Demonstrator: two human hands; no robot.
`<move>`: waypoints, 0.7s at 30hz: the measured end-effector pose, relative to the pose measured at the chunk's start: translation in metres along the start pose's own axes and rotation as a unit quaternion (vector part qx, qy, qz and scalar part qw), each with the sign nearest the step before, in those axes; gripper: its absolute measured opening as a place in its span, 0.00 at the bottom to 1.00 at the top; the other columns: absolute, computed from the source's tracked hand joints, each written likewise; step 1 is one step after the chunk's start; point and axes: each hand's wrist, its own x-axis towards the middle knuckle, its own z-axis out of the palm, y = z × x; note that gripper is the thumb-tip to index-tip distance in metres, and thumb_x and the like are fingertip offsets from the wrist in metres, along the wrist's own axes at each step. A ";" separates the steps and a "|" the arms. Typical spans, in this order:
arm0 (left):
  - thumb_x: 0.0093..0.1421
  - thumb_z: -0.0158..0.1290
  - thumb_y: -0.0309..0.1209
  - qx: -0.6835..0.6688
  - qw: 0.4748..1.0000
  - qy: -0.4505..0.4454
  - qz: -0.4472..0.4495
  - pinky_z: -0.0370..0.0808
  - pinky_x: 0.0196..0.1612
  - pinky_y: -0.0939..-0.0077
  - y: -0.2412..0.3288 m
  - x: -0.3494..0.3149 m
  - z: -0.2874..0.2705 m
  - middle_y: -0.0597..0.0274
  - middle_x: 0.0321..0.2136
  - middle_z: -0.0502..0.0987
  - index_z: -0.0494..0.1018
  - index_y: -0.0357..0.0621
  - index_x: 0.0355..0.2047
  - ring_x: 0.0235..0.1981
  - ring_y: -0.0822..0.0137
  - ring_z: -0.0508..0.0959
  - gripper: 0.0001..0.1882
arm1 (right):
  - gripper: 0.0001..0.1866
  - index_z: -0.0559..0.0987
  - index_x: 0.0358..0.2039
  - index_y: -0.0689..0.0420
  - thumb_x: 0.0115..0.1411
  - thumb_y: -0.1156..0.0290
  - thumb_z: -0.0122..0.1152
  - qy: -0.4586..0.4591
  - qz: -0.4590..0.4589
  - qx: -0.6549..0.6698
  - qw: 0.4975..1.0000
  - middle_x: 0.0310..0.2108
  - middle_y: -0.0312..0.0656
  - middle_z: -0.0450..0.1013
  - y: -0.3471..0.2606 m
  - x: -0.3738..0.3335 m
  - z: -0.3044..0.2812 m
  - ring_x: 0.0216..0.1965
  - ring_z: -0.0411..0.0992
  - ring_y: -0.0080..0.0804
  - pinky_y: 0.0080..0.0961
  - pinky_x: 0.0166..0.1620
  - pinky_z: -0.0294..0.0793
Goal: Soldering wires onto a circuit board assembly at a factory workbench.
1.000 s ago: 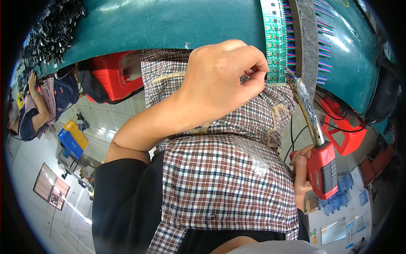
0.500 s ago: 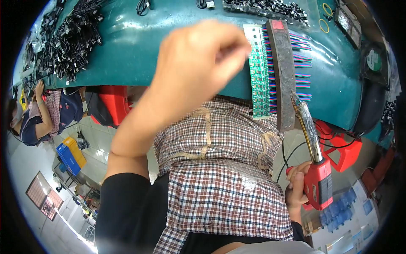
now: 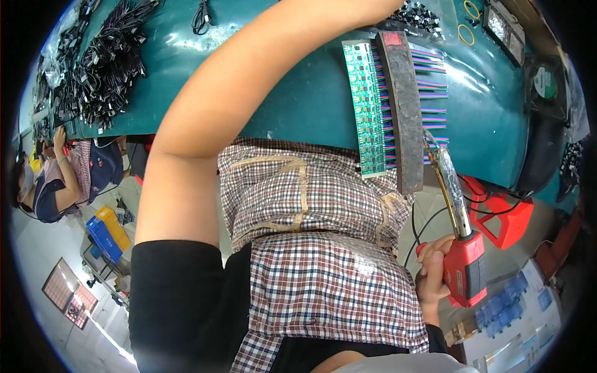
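My right hand [image 3: 435, 271] is wrapped round the red and black grip of a soldering gun [image 3: 465, 266]. Its metal barrel points up and away, with the tip close to the near right side of a dark weighty-looking bar [image 3: 405, 118]. That bar lies across rows of thin blue, red and dark wires [image 3: 433, 86]. Left of it, a green circuit board panel [image 3: 367, 112] with many small parts lies beside the wires at the table edge. My left hand [image 3: 380, 9] stretches to the far edge of view beside a heap of black connectors [image 3: 424, 20]; its fingers are cut off.
Bundles of black cables [image 3: 109, 74] cover the left of the green table [image 3: 292, 109]. A coiled cable [image 3: 201, 17] lies farther back. Yellow rings [image 3: 466, 35] and a round fan-like unit [image 3: 545, 84] stand at right. Another person [image 3: 84, 168] sits at far left, near a red stool [image 3: 500, 217] opposite.
My left hand has swung forward and right, from beside the circuit board to the connector heap. The view has shifted slightly; my right hand still holds the soldering gun.
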 end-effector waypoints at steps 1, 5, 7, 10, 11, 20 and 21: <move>0.50 0.55 0.31 -0.003 1.000 -0.006 0.001 0.78 0.35 0.56 -0.001 0.000 0.000 0.47 0.25 0.81 0.81 0.41 0.22 0.29 0.48 0.82 0.08 | 0.06 0.66 0.33 0.59 0.63 0.73 0.53 0.005 0.003 0.005 1.000 0.24 0.35 0.59 -0.001 0.001 0.001 0.18 0.54 0.18 0.20 0.26 0.62; 0.49 0.54 0.29 0.030 0.996 0.046 0.068 0.78 0.33 0.56 -0.001 -0.001 0.001 0.45 0.24 0.80 0.80 0.39 0.22 0.28 0.48 0.82 0.08 | 0.05 0.66 0.34 0.59 0.62 0.75 0.53 0.002 0.010 0.015 1.000 0.25 0.36 0.59 -0.002 0.006 0.002 0.17 0.54 0.18 0.20 0.25 0.63; 0.47 0.55 0.30 0.017 0.996 0.033 0.077 0.78 0.33 0.56 0.003 -0.003 -0.003 0.45 0.24 0.80 0.79 0.38 0.22 0.28 0.49 0.82 0.07 | 0.05 0.66 0.34 0.59 0.62 0.76 0.52 0.006 0.004 0.024 1.000 0.25 0.36 0.59 -0.001 0.008 0.003 0.17 0.54 0.18 0.21 0.24 0.63; 0.46 0.57 0.31 -0.006 0.995 0.098 0.000 0.78 0.33 0.57 0.005 -0.008 -0.009 0.46 0.23 0.80 0.78 0.38 0.21 0.27 0.48 0.82 0.08 | 0.05 0.65 0.34 0.59 0.62 0.76 0.52 0.001 -0.017 0.021 1.000 0.25 0.36 0.59 0.002 0.008 0.001 0.17 0.54 0.18 0.20 0.24 0.62; 0.46 0.57 0.31 -0.003 0.995 0.097 -0.003 0.78 0.33 0.57 0.004 -0.014 -0.016 0.46 0.23 0.80 0.78 0.38 0.21 0.27 0.48 0.82 0.08 | 0.05 0.65 0.34 0.59 0.62 0.76 0.52 -0.004 -0.017 0.023 1.000 0.25 0.36 0.59 0.001 0.009 0.002 0.17 0.54 0.18 0.20 0.24 0.62; 0.54 0.61 0.21 -0.373 0.925 0.030 -0.067 0.77 0.34 0.85 0.041 -0.126 -0.054 0.66 0.28 0.82 0.80 0.38 0.31 0.28 0.77 0.81 0.04 | 0.05 0.65 0.34 0.59 0.62 0.76 0.51 -0.013 0.008 0.037 0.999 0.25 0.37 0.59 0.002 0.008 0.000 0.17 0.55 0.19 0.22 0.25 0.63; 0.52 0.62 0.19 -0.382 0.921 0.019 -0.076 0.78 0.33 0.85 0.048 -0.142 -0.053 0.65 0.28 0.81 0.79 0.38 0.31 0.28 0.77 0.81 0.05 | 0.05 0.65 0.34 0.59 0.62 0.76 0.51 -0.029 0.005 0.023 0.999 0.26 0.37 0.59 0.003 0.008 -0.002 0.17 0.55 0.19 0.22 0.25 0.63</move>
